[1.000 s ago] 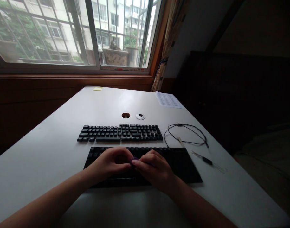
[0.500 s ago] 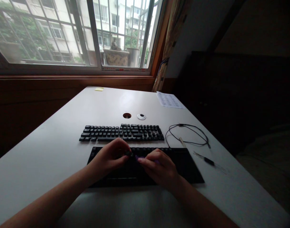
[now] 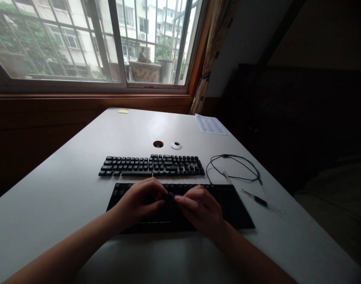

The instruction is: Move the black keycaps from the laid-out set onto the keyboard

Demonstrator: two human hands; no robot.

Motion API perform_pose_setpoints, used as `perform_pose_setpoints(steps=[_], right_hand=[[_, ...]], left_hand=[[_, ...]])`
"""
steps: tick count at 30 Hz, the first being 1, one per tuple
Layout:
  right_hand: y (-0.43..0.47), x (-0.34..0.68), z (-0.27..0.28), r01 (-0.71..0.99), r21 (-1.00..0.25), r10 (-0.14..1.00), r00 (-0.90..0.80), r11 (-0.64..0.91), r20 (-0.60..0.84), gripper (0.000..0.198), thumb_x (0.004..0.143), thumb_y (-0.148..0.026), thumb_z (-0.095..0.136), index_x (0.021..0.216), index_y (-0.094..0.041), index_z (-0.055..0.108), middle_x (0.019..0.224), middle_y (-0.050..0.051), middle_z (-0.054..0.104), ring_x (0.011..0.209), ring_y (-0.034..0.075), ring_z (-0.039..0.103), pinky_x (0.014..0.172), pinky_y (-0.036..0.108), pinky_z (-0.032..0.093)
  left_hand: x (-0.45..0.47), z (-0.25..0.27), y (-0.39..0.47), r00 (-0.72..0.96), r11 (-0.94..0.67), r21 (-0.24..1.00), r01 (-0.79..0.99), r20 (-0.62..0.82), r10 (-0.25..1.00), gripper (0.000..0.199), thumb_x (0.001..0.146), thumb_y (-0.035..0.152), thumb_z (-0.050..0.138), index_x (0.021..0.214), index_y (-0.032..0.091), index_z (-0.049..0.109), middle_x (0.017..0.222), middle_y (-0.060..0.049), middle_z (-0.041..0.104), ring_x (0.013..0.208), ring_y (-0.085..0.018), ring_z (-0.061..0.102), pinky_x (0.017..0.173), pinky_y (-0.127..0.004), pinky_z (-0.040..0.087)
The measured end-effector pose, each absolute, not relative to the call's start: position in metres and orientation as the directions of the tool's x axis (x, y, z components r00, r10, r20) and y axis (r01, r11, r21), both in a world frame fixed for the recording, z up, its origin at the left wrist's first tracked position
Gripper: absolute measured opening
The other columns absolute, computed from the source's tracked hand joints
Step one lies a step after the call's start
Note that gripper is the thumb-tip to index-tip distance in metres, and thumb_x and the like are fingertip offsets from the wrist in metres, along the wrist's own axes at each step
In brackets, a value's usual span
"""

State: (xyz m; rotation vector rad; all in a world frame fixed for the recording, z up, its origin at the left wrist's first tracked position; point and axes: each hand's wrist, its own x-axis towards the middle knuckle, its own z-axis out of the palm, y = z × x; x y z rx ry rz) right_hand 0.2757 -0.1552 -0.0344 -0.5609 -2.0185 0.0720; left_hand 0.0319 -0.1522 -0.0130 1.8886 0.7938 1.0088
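On the white flat table (image 3: 64,185) I see rows of square black keycaps (image 3: 155,167) behind a long black keyboard (image 3: 168,215), a looped black cable (image 3: 225,156) to their right.

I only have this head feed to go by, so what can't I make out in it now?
All in the head view:
What the left hand holds, if anything: its own fingers hide it.
Purple item: mostly covered by the right hand.
Middle of the front keyboard: hidden behind both hands.
Text on the printed sheet: too small to read.
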Motion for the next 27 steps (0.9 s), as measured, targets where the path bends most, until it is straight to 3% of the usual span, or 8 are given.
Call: perform_pose_setpoints(steps=[8,16,27], right_hand=[[-0.157,0.271,-0.031,0.34,-0.291,0.418,-0.399,0.894,0.816,0.043,0.088,-0.008,0.067,0.126,-0.028,0.065,0.088,0.002,0.065,0.074,0.014,0.061,0.065,0.027,0.056],[-0.155,0.269,-0.031,0.322,-0.27,0.396,-0.444,0.908,0.804,0.048,0.089,-0.01,0.069,0.132,-0.028,0.06,0.087,0.001,0.065,0.073,0.013,0.061,0.067,0.027,0.056],[-0.156,0.268,-0.023,0.308,-0.249,0.374,-0.461,0.918,0.805,0.038,0.092,-0.013,0.066,0.128,-0.024,0.062,0.083,0.001,0.065,0.07,0.013,0.061,0.065,0.026,0.056]], left_hand=[[0.033,-0.009,-0.153,0.511,-0.464,0.868,0.176,0.322,0.797,0.013,0.09,0.026,0.07,0.099,0.017,0.07,0.092,-0.007,0.069,0.085,-0.019,0.065,0.075,-0.028,0.053],[0.035,-0.019,-0.155,0.462,-0.242,0.967,0.086,0.176,0.869,0.025,0.084,0.034,0.077,0.097,0.016,0.064,0.091,-0.006,0.071,0.083,-0.019,0.068,0.076,-0.03,0.055],[0.035,-0.017,-0.153,0.483,-0.25,0.965,0.084,0.18,0.857,0.022,0.085,0.034,0.075,0.092,0.014,0.068,0.085,-0.006,0.071,0.078,-0.017,0.064,0.072,-0.028,0.051]])
